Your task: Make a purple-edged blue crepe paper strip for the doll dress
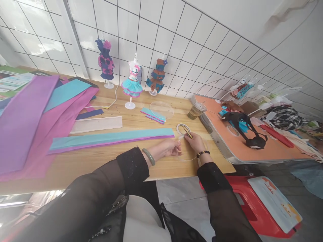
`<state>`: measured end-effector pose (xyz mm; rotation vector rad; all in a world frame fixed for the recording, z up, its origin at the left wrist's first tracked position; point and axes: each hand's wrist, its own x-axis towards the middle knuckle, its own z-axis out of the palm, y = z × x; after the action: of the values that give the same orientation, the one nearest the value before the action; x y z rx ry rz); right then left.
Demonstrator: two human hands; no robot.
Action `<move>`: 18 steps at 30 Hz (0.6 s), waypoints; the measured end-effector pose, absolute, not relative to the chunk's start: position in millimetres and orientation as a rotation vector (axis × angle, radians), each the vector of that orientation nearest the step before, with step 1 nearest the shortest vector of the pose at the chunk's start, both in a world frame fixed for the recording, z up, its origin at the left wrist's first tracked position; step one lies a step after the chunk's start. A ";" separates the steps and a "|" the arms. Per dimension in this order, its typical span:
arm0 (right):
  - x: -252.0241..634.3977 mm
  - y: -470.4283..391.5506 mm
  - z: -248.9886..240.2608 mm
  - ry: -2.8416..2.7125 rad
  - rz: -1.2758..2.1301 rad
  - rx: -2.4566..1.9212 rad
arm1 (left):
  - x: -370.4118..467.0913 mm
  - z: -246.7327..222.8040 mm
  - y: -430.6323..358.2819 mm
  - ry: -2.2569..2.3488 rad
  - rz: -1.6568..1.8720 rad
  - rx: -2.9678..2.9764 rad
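Over the wooden table (101, 169), my left hand (171, 148) is closed, fingers pinched together near a thin pale strip; what it holds is too small to make out. Just right of it, my right hand (195, 142) is closed around small gold-handled scissors (188, 134), whose tips reach over a white roll of tape (179, 126). A thin translucent loop (188, 160) curves below both hands. Left of the hands lies a long turquoise strip (113, 136) with a purple strip (141, 139) showing along its lower edge.
Three small dressed mannequins (132, 84) stand by the tiled wall. A lidded cup (196, 111), a clear disc (162, 110) and short strips (153, 116) lie behind my hands. Purple fabric (27, 124) covers the left. An orange table (272, 149) with a black strapped object (246, 129) adjoins right.
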<state>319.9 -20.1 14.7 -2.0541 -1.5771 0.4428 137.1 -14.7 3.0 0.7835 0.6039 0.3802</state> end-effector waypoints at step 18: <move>300.9 -52.0 25.9 -1.515 0.376 -1.966 | -123.4 50.4 -143.2 0.813 0.101 1.620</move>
<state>300.9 -52.0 25.9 -1.9661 -1.5146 0.3761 -123.4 -143.2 50.4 1.6203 0.8133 0.1014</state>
